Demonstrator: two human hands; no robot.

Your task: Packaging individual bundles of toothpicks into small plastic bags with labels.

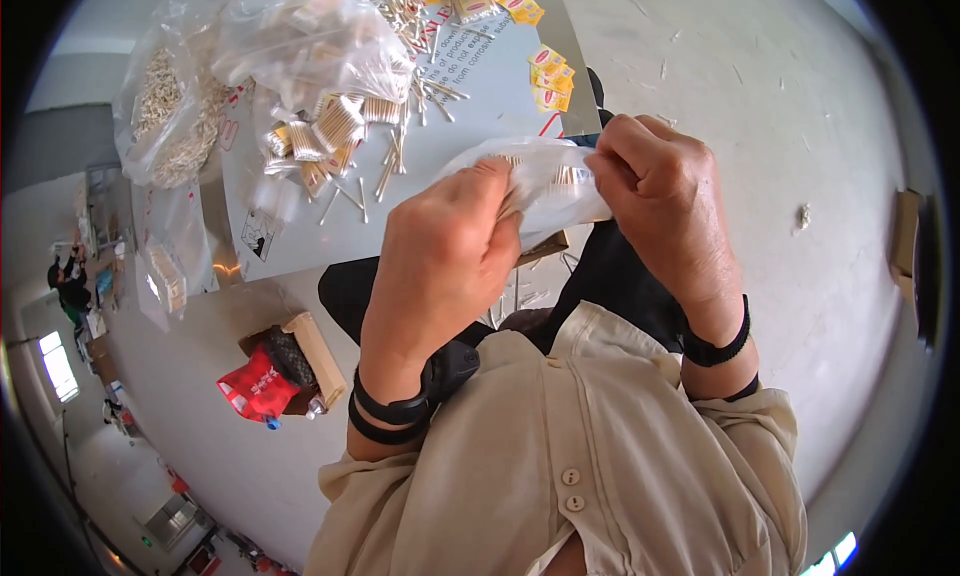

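Above a grey floor (780,126), left hand (445,256) and right hand (660,191) pinch a clear bag (550,181) of swabs, lying crosswise, fingers clenched on its ends.

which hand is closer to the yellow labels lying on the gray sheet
Right. The right hand pinches the small clear bag just below the yellow labels; the left hand holds it farther down-left.
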